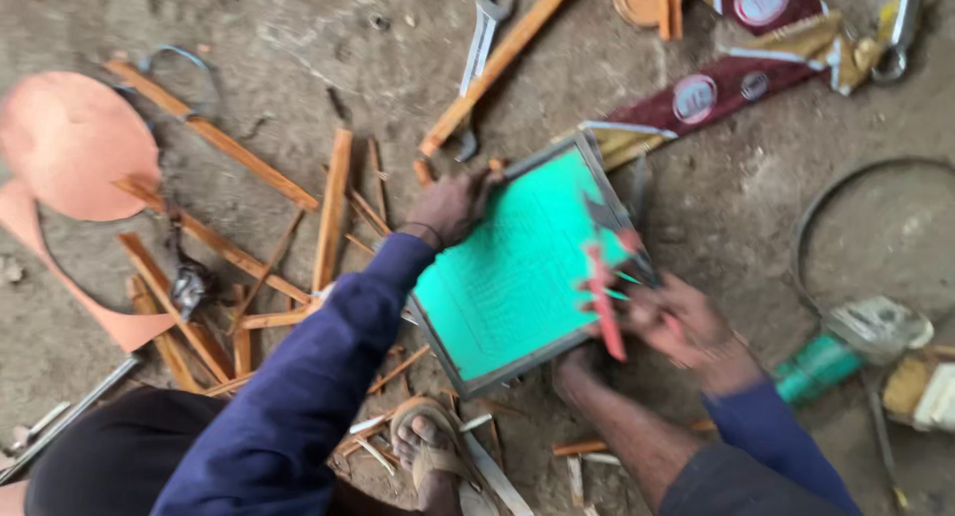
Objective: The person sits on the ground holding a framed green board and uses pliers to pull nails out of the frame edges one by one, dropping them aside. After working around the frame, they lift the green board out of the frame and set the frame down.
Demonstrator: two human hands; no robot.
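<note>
A square grey metal frame with a bright green mesh panel (pixel 507 267) lies tilted on the dirt ground in the middle of the view. My left hand (pixel 453 206) grips its upper left edge. My right hand (pixel 686 322) is at the frame's right edge, shut on red-handled snips (pixel 604 297) whose dark blades point up over the green panel; the snips are motion-blurred. My foot in a sandal (pixel 430 454) rests just below the frame, and another foot (pixel 575 369) touches the frame's lower right corner.
Strips of orange-brown metal (pixel 214 138) lie scattered at left, beside a round copper-coloured sheet (pixel 70 143). A spanner (pixel 482 28) lies at the top. Maroon printed packaging (pixel 696 98) is at upper right, a wire ring (pixel 875 227) and a green-bodied tool (pixel 836 357) at right.
</note>
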